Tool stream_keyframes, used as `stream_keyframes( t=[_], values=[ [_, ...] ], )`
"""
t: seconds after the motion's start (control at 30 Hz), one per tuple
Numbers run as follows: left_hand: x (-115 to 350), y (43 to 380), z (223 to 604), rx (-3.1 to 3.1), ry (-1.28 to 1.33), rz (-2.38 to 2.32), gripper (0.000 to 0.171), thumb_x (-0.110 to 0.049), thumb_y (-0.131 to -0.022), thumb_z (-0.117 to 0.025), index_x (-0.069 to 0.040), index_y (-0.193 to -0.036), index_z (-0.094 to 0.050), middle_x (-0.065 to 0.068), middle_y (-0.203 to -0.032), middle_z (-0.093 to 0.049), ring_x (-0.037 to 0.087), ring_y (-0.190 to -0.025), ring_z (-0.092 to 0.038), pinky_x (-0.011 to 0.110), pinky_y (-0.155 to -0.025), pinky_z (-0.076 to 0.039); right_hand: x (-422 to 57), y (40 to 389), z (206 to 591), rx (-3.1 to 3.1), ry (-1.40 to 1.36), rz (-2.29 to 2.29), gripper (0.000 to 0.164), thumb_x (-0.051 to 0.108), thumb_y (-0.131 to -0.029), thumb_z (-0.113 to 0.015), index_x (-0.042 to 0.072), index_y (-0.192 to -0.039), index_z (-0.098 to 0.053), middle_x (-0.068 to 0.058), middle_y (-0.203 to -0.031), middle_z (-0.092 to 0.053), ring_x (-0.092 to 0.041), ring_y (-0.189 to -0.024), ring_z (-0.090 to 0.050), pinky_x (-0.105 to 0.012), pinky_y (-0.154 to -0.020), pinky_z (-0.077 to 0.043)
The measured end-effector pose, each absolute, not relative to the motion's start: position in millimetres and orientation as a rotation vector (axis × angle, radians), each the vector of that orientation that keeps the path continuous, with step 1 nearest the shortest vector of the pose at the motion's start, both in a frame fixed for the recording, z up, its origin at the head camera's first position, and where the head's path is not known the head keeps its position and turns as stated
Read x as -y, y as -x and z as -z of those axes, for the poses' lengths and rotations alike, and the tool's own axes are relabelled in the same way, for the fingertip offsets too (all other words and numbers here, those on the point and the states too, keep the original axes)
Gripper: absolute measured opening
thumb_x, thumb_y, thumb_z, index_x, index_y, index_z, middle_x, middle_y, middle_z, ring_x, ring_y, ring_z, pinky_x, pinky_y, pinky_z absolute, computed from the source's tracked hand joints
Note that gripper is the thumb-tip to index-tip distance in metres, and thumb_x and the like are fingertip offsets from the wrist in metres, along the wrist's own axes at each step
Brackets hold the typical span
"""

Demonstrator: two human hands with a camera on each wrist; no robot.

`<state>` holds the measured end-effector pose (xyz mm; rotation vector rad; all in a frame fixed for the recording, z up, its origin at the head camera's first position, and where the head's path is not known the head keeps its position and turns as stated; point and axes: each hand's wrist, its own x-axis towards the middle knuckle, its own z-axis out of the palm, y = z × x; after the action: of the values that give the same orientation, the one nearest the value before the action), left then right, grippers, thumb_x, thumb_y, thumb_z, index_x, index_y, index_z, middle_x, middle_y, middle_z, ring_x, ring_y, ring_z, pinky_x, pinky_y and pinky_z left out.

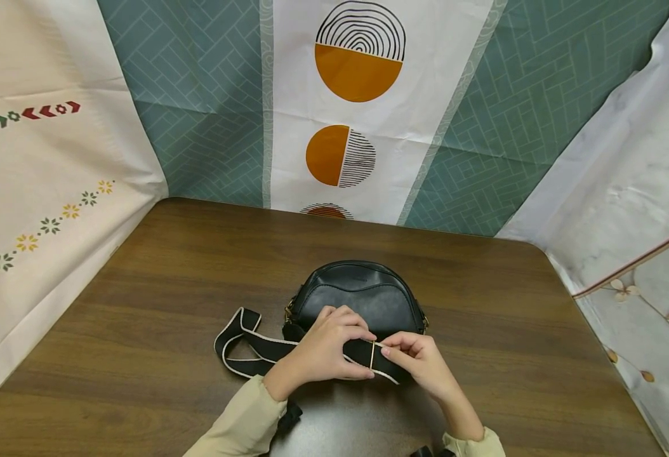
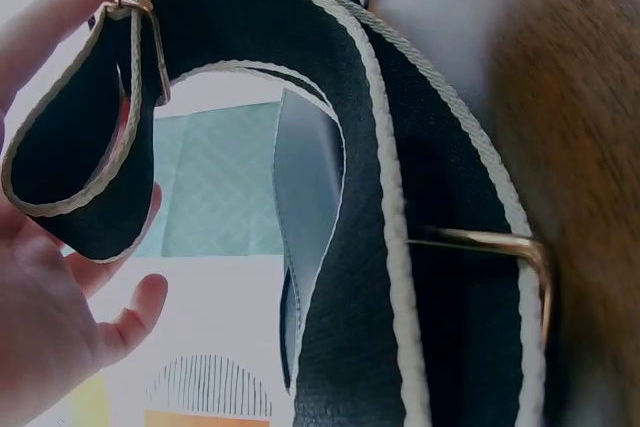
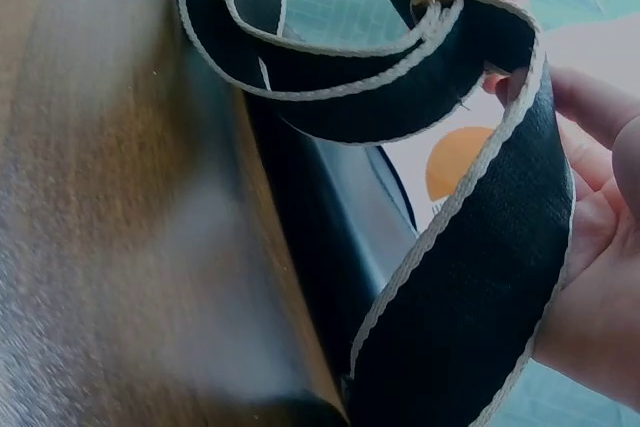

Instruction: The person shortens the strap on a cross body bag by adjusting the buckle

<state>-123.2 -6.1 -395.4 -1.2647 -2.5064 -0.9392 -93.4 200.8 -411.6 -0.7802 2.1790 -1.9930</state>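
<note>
A black strap with cream edging (image 1: 266,348) runs between both hands, in front of a black handbag (image 1: 357,301). My left hand (image 1: 324,348) holds the strap's gold slider buckle (image 1: 372,355), index finger at its upper end and thumb near its lower end. Just right of the buckle, my right hand (image 1: 420,363) pinches the strap between thumb and fingers. In the left wrist view the strap forms a loop (image 2: 85,147) through the buckle. A second gold metal loop (image 2: 545,277) sits further along the strap there.
The handbag stands on a brown wooden table (image 1: 157,317), with gold clasps (image 1: 289,311) at its sides. The strap's left end lies in a loose fold on the tabletop. Patterned cloths (image 1: 209,108) hang behind and beside the table.
</note>
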Motion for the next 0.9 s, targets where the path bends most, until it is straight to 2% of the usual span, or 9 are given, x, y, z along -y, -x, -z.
stream_keyframes(
  t=[0.27,0.7,0.9],
  values=[
    [8.6,122.6,392.0,2.508,1.269,0.939,0.043,-0.04,-0.062,-0.078,-0.015,-0.095,-0.069,-0.009,-0.088,-0.059,0.008,-0.09,-0.048,0.028,-0.078,-0.034,-214.0,93.0,408.2,-2.199,0.737,1.915,0.01,-0.006,-0.085,-0.053,-0.013,-0.089,-0.059,-0.001,-0.077,-0.064,-0.008,-0.062,-0.057,-0.027,-0.051,-0.048],
    [3.6,119.0,389.5,2.49,1.309,0.918,0.045,-0.04,-0.062,-0.078,-0.012,-0.096,-0.069,-0.006,-0.087,-0.059,0.009,-0.087,-0.05,0.025,-0.077,-0.037,-206.8,95.0,411.9,-2.208,0.864,1.949,0.007,-0.011,-0.083,-0.053,-0.011,-0.084,-0.06,-0.008,-0.072,-0.063,-0.007,-0.058,-0.056,-0.027,-0.047,-0.047],
    [-0.7,117.7,390.3,2.512,1.357,1.069,0.043,-0.031,-0.065,-0.079,-0.008,-0.099,-0.068,-0.003,-0.088,-0.056,0.007,-0.081,-0.053,0.017,-0.074,-0.04,-199.6,94.7,412.8,-2.25,0.843,1.935,0.006,-0.009,-0.084,-0.054,-0.009,-0.084,-0.06,-0.009,-0.072,-0.062,-0.006,-0.058,-0.055,-0.026,-0.047,-0.047]
  ],
)
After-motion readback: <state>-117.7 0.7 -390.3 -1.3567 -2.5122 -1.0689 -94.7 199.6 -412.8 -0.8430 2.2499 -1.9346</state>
